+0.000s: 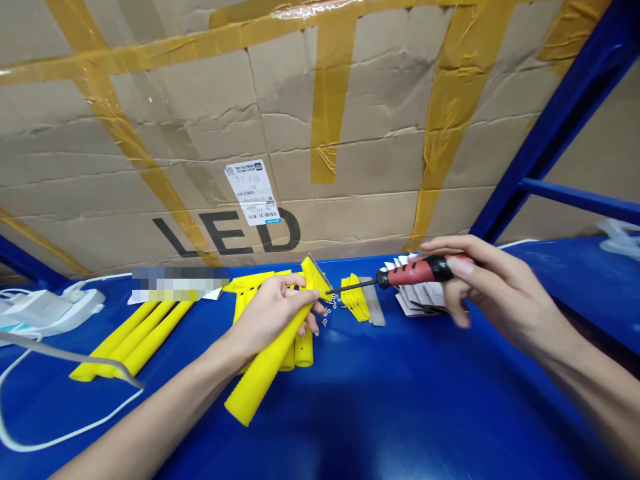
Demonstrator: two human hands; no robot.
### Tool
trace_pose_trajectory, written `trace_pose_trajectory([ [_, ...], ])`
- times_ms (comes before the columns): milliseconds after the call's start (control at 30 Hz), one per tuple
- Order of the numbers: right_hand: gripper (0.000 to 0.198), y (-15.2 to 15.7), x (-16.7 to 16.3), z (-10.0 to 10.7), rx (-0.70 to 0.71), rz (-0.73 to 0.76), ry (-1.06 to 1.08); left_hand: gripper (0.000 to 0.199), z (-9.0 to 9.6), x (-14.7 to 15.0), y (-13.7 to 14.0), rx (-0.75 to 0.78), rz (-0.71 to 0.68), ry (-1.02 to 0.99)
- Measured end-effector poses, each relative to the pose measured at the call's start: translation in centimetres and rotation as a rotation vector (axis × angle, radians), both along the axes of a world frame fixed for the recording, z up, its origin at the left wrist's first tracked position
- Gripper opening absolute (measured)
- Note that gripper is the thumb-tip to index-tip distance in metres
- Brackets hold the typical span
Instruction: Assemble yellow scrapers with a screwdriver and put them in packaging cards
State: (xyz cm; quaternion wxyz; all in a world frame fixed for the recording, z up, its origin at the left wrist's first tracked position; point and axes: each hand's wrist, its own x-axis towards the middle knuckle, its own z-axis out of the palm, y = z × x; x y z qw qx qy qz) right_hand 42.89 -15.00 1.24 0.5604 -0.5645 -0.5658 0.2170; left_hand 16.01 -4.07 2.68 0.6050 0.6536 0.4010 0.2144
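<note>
My left hand (280, 307) is closed around a yellow plastic tube-shaped handle (265, 377), which slants with its flat, wider end up and away from me. A red and black screwdriver (415, 272) is in my right hand (485, 280), held near the back of its grip. The screwdriver's tip points left and meets or nearly meets the wide end of the handle; exact contact is too small to tell. Small screws (327, 313) lie loose just behind that end. Flat yellow pieces (355, 297) rest beside them, next to a grey flat strip (374, 307).
More yellow handles (137, 340) lie at left, others under my left hand. White cards (417, 297) are stacked at right. A white power strip (55, 313) and cable sit far left. A large taped carton (300, 133) stands behind the blue table (400, 400); a blue metal frame (550, 120) rises at right.
</note>
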Motion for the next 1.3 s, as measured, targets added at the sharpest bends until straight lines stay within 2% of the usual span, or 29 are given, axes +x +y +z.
trace_pose_trajectory([
  [67, 0.030, -0.1, 0.0, 0.0, -0.040, -0.043, -0.024, 0.023, 0.0, -0.1, 0.0, 0.016, -0.012, -0.001],
  [167, 0.044, 0.1, -0.2, -0.1, 0.046, -0.053, -0.069, 0.022, -0.1, -0.1, 0.1, 0.027, -0.011, -0.011],
  [300, 0.031, 0.1, -0.5, -0.1, -0.002, -0.069, -0.048, 0.023, -0.3, -0.1, 0.2, 0.000, -0.018, -0.023],
  [433, 0.035, -0.2, -0.5, 0.2, 0.068, -0.026, -0.039, 0.025, -0.7, -0.2, 0.3, -0.018, -0.031, -0.025],
  [567, 0.018, -0.3, -0.2, 0.2, 0.019, -0.070, -0.100, 0.026, -0.5, -0.4, 0.3, -0.026, -0.033, -0.021],
  [667, 0.029, -0.2, -0.2, 0.0, 0.102, -0.050, -0.083, 0.026, -0.3, -0.4, 0.3, -0.030, -0.044, -0.007],
  [800, 0.016, 0.0, -0.6, 0.1, 0.038, -0.124, -0.083, 0.026, -0.8, -0.5, 0.4, -0.066, -0.015, -0.029],
  [900, 0.030, -0.1, -0.7, 0.1, 0.099, -0.052, -0.050, 0.028, -1.3, -0.6, 0.5, -0.080, -0.010, -0.046],
  [1000, 0.020, 0.0, -0.6, 0.0, 0.021, -0.061, -0.057, 0.029, -1.3, -0.6, 0.6, -0.070, -0.021, -0.035],
  [1033, 0.019, 0.0, -0.6, -0.1, 0.033, -0.072, -0.073, 0.029, -1.2, -0.7, 0.7, -0.068, -0.024, -0.024],
  [1133, 0.026, 0.2, -0.7, -0.4, 0.095, -0.051, -0.061, 0.027, -0.8, -0.9, 0.7, -0.059, -0.034, 0.004],
  [1233, 0.025, 0.4, -0.9, -0.4, 0.007, -0.097, -0.034, 0.026, -0.5, -1.1, 0.8, -0.051, -0.045, 0.013],
  [1300, 0.030, 0.4, -1.0, -0.4, 0.030, -0.107, -0.058, 0.024, -0.5, -1.1, 0.8, -0.057, -0.045, 0.013],
])
